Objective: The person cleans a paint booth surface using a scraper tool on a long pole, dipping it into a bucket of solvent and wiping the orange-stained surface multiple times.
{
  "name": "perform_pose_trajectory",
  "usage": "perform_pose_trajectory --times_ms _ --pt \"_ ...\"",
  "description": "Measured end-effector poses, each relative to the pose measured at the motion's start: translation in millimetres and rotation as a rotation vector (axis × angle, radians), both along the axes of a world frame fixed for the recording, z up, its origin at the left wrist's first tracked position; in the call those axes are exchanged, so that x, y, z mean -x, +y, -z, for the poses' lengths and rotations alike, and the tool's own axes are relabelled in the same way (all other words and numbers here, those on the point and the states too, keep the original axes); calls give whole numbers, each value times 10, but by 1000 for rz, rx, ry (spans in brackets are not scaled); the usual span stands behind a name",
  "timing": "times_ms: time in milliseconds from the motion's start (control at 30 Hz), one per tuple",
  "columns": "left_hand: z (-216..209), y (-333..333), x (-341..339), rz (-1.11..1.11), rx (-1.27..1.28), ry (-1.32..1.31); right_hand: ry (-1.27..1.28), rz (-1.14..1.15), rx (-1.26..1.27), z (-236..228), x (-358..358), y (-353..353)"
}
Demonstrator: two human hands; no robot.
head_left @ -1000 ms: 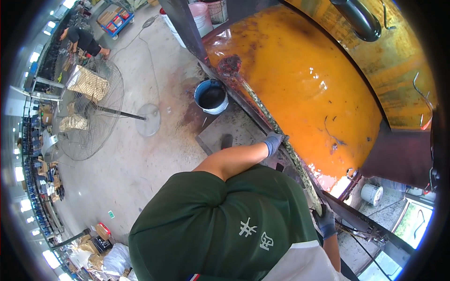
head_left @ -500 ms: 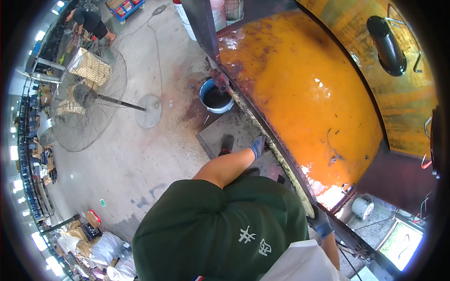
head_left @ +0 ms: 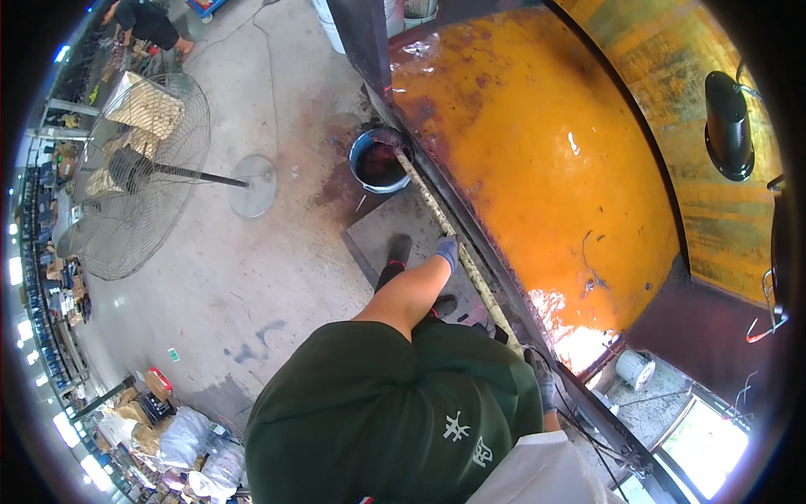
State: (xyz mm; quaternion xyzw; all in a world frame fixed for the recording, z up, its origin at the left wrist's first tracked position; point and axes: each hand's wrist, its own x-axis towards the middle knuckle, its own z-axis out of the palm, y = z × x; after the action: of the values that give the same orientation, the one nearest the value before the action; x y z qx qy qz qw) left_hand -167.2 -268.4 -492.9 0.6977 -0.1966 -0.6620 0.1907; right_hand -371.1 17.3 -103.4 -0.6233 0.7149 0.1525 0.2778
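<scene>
Both my gloved hands hold a long, pale, stained pole (head_left: 466, 265) that lies slantwise along the tank's near side. My left hand (head_left: 449, 250) is wrapped round its middle. Close to my body, my right hand (head_left: 544, 386) is closed near the pole's rear end, partly hidden by my shirt. The pole's far end, crusted dark red, is over the rim of a blue bucket (head_left: 361, 175) holding dark liquid; the exact shape of that end is unclear. Right of the pole stretches a wide tank of orange liquid (head_left: 537, 168) with dark scum along its near edge.
The tank's dark metal rim (head_left: 470, 214) runs beside the pole. A standing fan (head_left: 252, 186) is on the floor at left. White buckets (head_left: 329, 29) stand at the far end, another white bucket (head_left: 634, 370) at right. Black hooked parts (head_left: 729, 126) hang over the tank. A person (head_left: 151, 23) bends far left.
The pole has shifted left, away from the tank rim, and its crusted end now sits over the bucket. Both my hands moved left with it, still gripping.
</scene>
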Motion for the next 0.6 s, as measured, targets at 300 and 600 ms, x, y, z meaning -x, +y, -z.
perform_pose_trajectory --times_ms 300,600 --pt "-652 99 -138 -135 -269 450 -256 127 48 -195 237 319" --pt "-1672 428 -26 -24 -228 511 -444 271 78 -429 530 753"
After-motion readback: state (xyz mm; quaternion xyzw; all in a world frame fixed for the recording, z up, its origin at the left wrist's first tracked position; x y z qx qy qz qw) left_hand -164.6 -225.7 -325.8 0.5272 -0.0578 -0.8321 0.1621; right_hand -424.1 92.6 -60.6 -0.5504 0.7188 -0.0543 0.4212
